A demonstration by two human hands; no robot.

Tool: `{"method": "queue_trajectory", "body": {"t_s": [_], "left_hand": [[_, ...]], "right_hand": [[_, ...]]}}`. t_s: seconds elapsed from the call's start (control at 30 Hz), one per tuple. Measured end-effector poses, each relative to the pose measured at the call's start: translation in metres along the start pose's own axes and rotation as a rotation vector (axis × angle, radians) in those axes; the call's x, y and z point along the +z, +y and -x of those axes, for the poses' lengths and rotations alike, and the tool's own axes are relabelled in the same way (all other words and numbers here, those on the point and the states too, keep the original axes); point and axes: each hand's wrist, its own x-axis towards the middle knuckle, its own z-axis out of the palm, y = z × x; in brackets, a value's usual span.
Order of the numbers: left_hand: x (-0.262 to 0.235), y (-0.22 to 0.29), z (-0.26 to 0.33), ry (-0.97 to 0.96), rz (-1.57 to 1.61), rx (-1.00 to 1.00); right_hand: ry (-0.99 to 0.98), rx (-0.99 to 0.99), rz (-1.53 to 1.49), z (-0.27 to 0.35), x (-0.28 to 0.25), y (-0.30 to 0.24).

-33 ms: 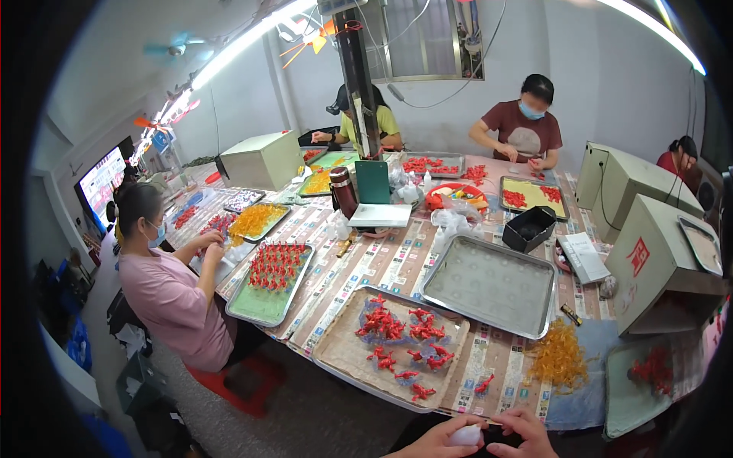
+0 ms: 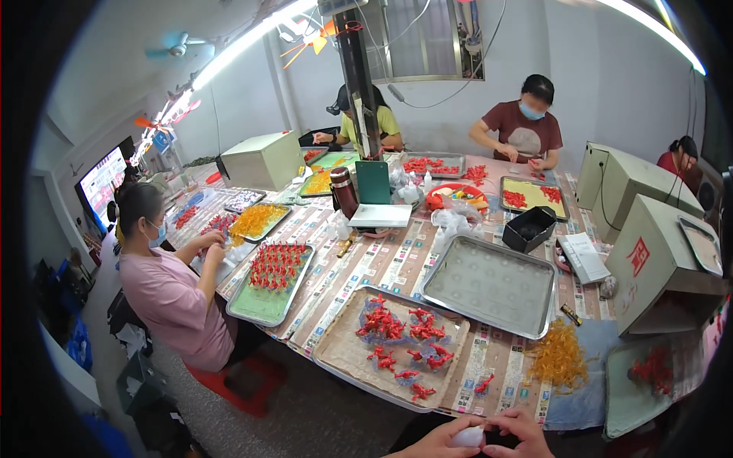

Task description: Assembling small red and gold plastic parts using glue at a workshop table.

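Note:
At the table's front edge my left hand is closed around a small white rounded thing, whose kind I cannot tell. Close beside it, my right hand has its fingers curled and pinched together, the tips near the left fingertips. What lies between those right fingers is hidden. Just beyond my hands, a small red plastic figure lies on the table. A brown-lined tray to the left holds several red figures on bluish clear pieces. A pile of yellow translucent pieces lies to the right.
A bare metal tray overlaps the brown-lined one. A black box, a white booklet and a grey cabinet stand to the right. Left sits a person in pink by a green tray; other people work at the far side.
My right hand has shifted slightly left and its fingers have drawn closer to my left fingertips. The white thing stays in my left hand.

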Motion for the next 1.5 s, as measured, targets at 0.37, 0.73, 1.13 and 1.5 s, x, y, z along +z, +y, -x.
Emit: {"method": "queue_trajectory", "body": {"t_s": [0.37, 0.73, 1.13, 1.5], "left_hand": [[-0.01, -0.016, 0.012, -0.018, -0.067, 0.008], [-0.239, 0.128, 0.04, 0.639, -0.565, 0.18], [-0.508, 0.179, -0.082, 1.104, -1.263, 0.223], [-0.595, 0.176, -0.161, 0.888, -1.368, 0.148]], "right_hand": [[0.009, -0.101, 0.104, -0.006, 0.032, 0.015], [0.044, 0.175, -0.287, -0.02, 0.029, 0.019], [0.204, 0.538, -0.307, -0.063, 0.01, 0.0], [0.344, 0.589, -0.176, -0.091, 0.0, 0.022]]}}
